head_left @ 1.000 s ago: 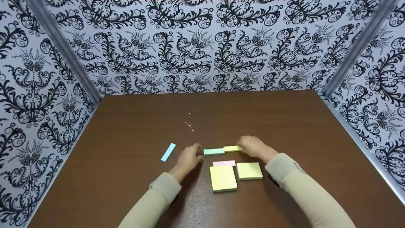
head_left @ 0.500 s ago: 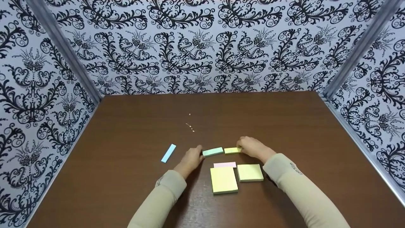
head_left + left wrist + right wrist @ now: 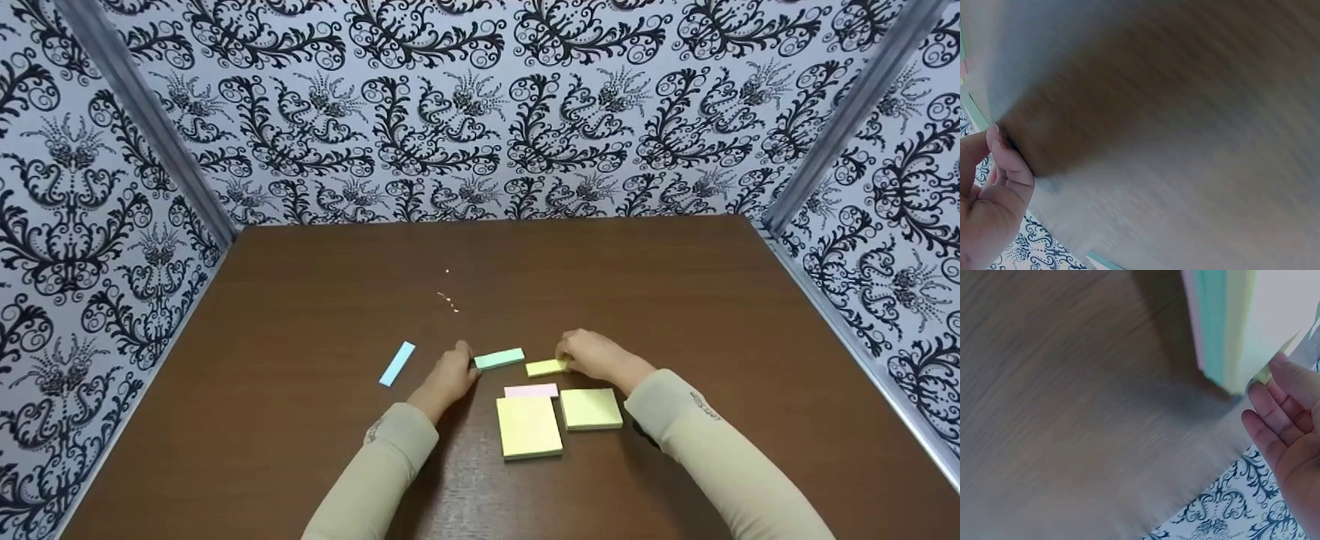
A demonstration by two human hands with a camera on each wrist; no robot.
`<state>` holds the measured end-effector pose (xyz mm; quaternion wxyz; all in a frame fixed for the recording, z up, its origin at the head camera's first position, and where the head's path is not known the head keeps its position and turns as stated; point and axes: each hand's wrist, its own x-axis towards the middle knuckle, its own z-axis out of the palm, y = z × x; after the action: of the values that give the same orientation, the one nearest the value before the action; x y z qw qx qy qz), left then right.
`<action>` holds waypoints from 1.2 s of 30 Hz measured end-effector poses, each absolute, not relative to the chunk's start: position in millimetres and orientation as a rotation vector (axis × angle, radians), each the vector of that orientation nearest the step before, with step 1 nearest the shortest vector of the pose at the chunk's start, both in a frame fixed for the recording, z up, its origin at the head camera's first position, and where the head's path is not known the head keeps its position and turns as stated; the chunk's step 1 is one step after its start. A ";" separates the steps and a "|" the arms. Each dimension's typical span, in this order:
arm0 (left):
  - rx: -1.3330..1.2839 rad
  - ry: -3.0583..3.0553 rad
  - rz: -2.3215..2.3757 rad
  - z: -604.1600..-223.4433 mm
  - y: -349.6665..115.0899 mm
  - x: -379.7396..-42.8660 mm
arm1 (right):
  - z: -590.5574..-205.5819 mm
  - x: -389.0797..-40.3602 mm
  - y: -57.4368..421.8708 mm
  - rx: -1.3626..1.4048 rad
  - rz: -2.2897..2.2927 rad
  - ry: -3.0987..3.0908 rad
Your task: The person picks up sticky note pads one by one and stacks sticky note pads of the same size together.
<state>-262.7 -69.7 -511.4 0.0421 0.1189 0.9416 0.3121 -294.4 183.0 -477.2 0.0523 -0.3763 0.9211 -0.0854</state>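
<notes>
My left hand point(image 3: 448, 375) pinches the near-left end of a narrow green sticky note pad point(image 3: 499, 358), tilted slightly up to the right. In the left wrist view, thumb and fingers of that hand point(image 3: 996, 197) meet at the end of the green strip point(image 3: 975, 111). My right hand point(image 3: 598, 354) pinches the right end of a narrow yellow sticky note pad point(image 3: 545, 367); its covered end is hidden. A narrow pink pad point(image 3: 531, 391) lies just in front, partly behind a large yellow square pad point(image 3: 529, 427). Beside that sits a smaller pale yellow pad point(image 3: 591, 409).
A narrow blue sticky note pad point(image 3: 397, 364) lies left of my left hand. Small pale specks point(image 3: 448, 301) dot the brown table point(image 3: 337, 285) farther back. Patterned walls point(image 3: 480, 112) enclose the table at the back and sides.
The green and yellow strips, end to end a second ago, now stand apart. The green one has turned and shifted left; the yellow one has come nearer, toward the pink pad.
</notes>
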 end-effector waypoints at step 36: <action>0.706 2.938 0.932 -520.8 -76.3 -254.4 | -481.0 -283.6 120.5 -1.074 -0.224 2.818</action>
<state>-254.4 -76.3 -520.8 -0.0103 0.2231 0.9291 0.2948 -283.6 120.5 -481.0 0.0590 -0.3545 0.9303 -0.0739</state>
